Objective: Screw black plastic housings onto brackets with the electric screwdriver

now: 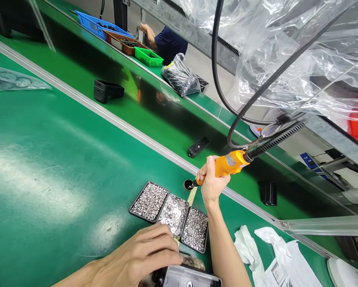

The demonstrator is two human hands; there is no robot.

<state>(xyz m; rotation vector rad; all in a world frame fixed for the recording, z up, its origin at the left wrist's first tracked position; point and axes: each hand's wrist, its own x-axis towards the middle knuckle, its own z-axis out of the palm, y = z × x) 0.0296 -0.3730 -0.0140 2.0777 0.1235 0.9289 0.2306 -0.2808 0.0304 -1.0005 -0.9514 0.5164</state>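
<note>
Head view: right hand [212,183] wraps tight round the orange electric screwdriver [231,163], long axis slanting down-left to the round pot [187,189], while the half-curled left hand [150,251], grip unclear, sits nearer the black-edged housing [193,280].

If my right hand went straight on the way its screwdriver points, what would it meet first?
Likely the small round pot: the tip of the screwdriver sits at or over its opening; exact depth is unclear.

A glossy green table [62,223] filled the lower left, white glare [35,183] lying on its surface. A metal rail [107,114] edged it, and a grey beam [196,38] slanted above
</note>
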